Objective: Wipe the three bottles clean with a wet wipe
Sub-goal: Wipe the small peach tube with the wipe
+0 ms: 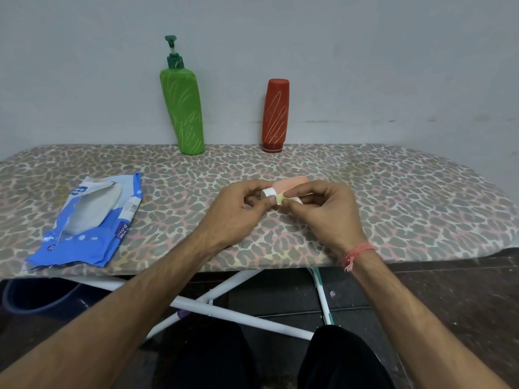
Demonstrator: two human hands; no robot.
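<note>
Pink bottle [292, 183] lies crosswise between both hands above the tabletop [393, 192], cap toward the left hand [238, 211], which grips it. Right hand [325, 211] fingers pinch a small wipe [280, 198] against the neck.

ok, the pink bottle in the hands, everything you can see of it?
The pink bottle is small, salmon-pink with faint pale streaks and a white cap pointing left. It looks like painted plastic. It lies roughly horizontal just above the patterned board, held between both hands: the left hand grips the cap end, the right hand pinches a small yellowish piece against it. Most of it is hidden.
</note>
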